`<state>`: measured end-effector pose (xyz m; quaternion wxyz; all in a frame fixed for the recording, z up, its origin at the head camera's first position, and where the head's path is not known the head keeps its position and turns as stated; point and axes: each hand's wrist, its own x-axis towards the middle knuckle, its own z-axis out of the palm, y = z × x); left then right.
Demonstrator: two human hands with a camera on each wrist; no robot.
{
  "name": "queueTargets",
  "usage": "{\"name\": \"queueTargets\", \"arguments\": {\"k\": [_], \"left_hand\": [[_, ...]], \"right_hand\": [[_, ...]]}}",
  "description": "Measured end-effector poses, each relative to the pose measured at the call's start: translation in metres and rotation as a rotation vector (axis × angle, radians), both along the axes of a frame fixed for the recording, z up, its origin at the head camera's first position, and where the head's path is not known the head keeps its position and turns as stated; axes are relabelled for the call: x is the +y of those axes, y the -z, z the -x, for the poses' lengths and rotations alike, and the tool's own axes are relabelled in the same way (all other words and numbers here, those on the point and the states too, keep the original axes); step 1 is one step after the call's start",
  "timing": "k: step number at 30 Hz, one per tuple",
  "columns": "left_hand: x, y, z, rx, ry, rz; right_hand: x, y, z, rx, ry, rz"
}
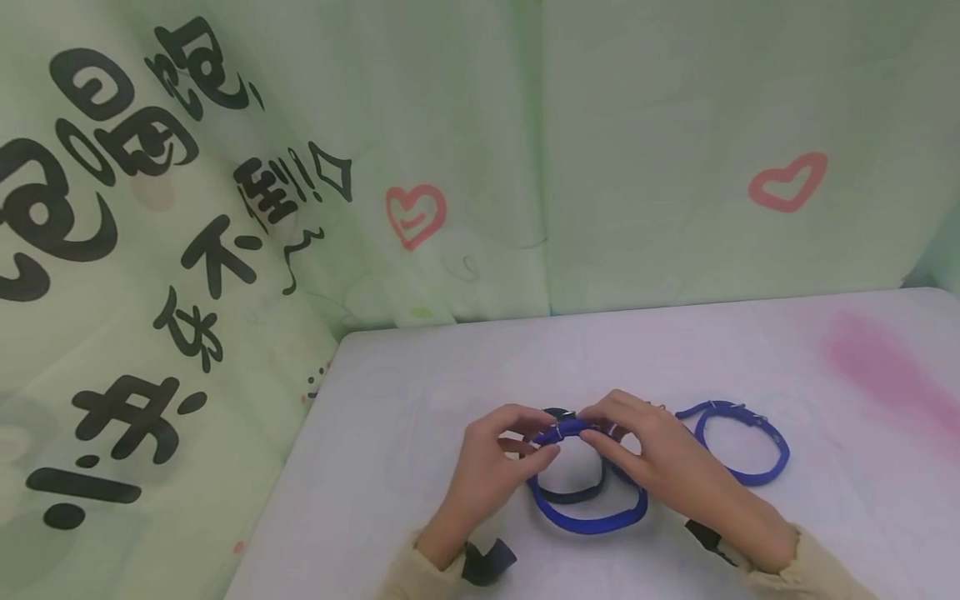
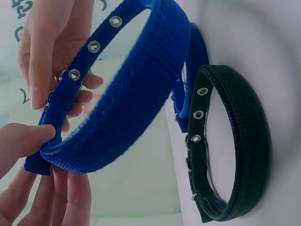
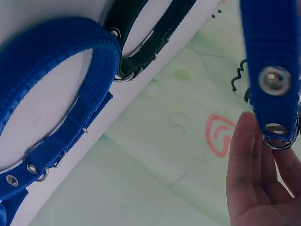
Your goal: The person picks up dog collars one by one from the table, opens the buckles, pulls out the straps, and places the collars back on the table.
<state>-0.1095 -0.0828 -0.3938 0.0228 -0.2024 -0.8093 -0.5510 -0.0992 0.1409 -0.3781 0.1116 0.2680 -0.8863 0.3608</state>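
Observation:
Both hands hold a blue pet collar [image 1: 588,525] above the table, its loop hanging toward the person. The left hand [image 1: 487,475] pinches the band between thumb and fingers near its metal fittings, close to the strap's end in the left wrist view. Just to the right, the right hand [image 1: 663,458] grips the same band by thumb and fingertips. Eyelets line the blue collar [image 2: 94,46]. Behind it a dark green collar [image 2: 254,155] lies buckled on the table. A second blue collar [image 3: 51,37] rests farther right, also closed into a loop.
The table [image 1: 397,417] has a pale cover with a pink patch [image 1: 885,367] at the right. A light green curtain [image 1: 637,167] with hearts and black lettering stands behind and at the left. A black strap [image 1: 487,562] shows at the left wrist.

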Motion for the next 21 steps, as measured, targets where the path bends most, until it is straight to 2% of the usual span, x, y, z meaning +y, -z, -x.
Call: {"name": "queueTargets", "arguments": {"k": [8,13,21], "left_hand": [[0.0029,-0.0012,0.0005,-0.036,0.027,0.018],[0.0044,0.002,0.0019,-0.058,0.042,0.019],[0.0049,0.0037,0.0015,-0.066,0.027,0.008]], "right_hand": [[0.0003,0.002,0.0015,0.036,-0.07,0.064],[0.0011,0.003,0.0016,0.024,-0.07,0.064],[0.0012,0.0033,0.0017,0.01,-0.061,0.065]]}}
